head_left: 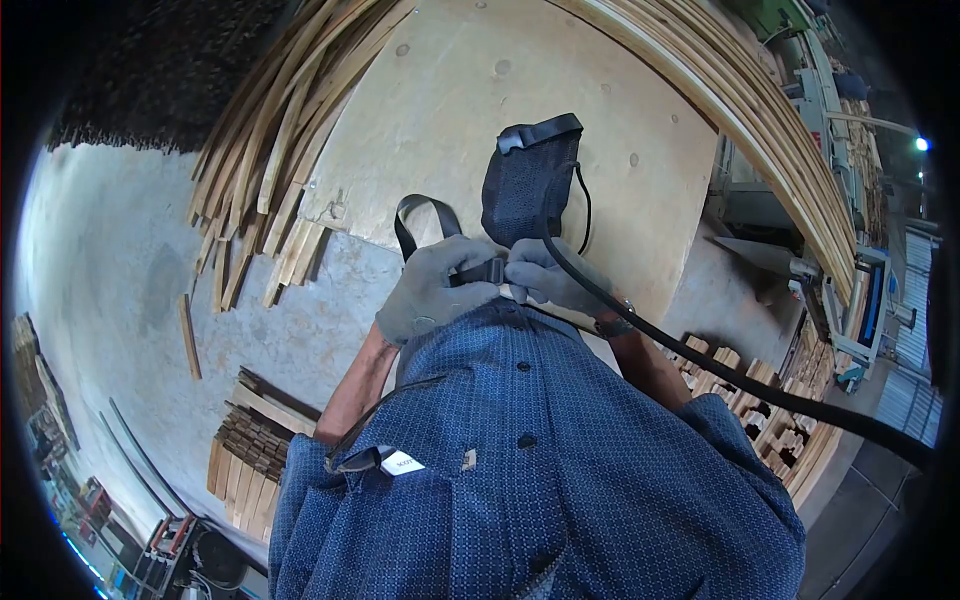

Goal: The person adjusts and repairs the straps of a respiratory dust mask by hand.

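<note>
Both hands wear grey gloves and meet at waist height in front of the blue patterned shirt. My left hand point(430, 285) is closed round a black buckle point(490, 271) on a strap. Close beside it, my right hand point(553, 273) has its fingers bent at the buckle's other side; what they pinch is too small to name. A loop of black strap point(431, 202) rises behind my left hand. Beyond the hands a black mesh pouch point(522, 190) with a strap and clip lies on the plywood board point(620, 120). A black cable point(690, 352) crosses over my right wrist.
Long wooden strips point(275, 130) lie at the board's left edge, and more strips point(760, 140) curve along its right. Stacked wood pieces point(245, 455) stand at lower left, others point(770, 410) at lower right. Green machinery point(820, 90) is at the far right.
</note>
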A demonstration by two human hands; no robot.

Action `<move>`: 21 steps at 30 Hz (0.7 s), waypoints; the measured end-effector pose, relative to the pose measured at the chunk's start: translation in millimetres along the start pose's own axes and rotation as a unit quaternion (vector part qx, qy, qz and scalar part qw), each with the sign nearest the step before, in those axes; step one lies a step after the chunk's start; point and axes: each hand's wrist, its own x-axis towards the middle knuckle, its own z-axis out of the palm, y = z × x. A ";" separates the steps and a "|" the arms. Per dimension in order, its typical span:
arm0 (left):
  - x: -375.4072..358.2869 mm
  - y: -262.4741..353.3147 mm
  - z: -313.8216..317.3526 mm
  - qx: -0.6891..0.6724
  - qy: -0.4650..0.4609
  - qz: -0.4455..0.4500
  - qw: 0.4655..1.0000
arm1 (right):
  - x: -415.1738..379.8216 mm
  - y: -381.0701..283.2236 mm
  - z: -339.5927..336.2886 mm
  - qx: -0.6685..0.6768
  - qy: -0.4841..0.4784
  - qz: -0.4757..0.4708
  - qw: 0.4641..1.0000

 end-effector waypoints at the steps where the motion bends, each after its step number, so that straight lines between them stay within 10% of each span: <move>1: 0.6 0.4 -1.4 0.022 -0.021 -0.009 0.999 | 0.2 2.6 -0.3 -0.001 -0.001 0.001 1.000; 21: 12.3 -1.7 2.2 0.070 -0.014 0.029 0.997 | 13.7 16.1 -7.1 -0.063 0.017 -0.043 0.997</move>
